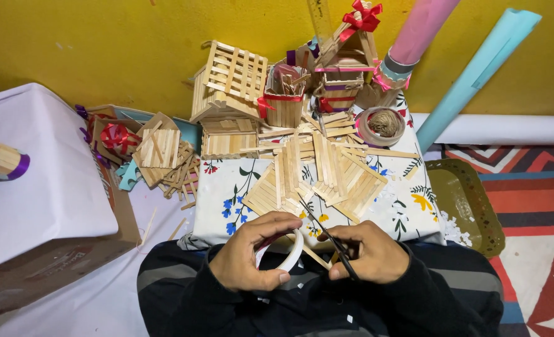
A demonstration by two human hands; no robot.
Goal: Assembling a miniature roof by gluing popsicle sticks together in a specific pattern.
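Observation:
My left hand grips a white tape roll close to my lap. My right hand holds dark scissors whose blades point up and left over the front edge of the small table. A thin wooden stick lies between the two hands. Just beyond the hands, flat panels of glued craft sticks are spread on a floral cloth.
Stick houses and ribbon-trimmed stick boxes stand at the table's back by a yellow wall. A twine spool sits right of them. Rolled pink and blue paper lean on the wall. A green tray lies right, a cardboard box left.

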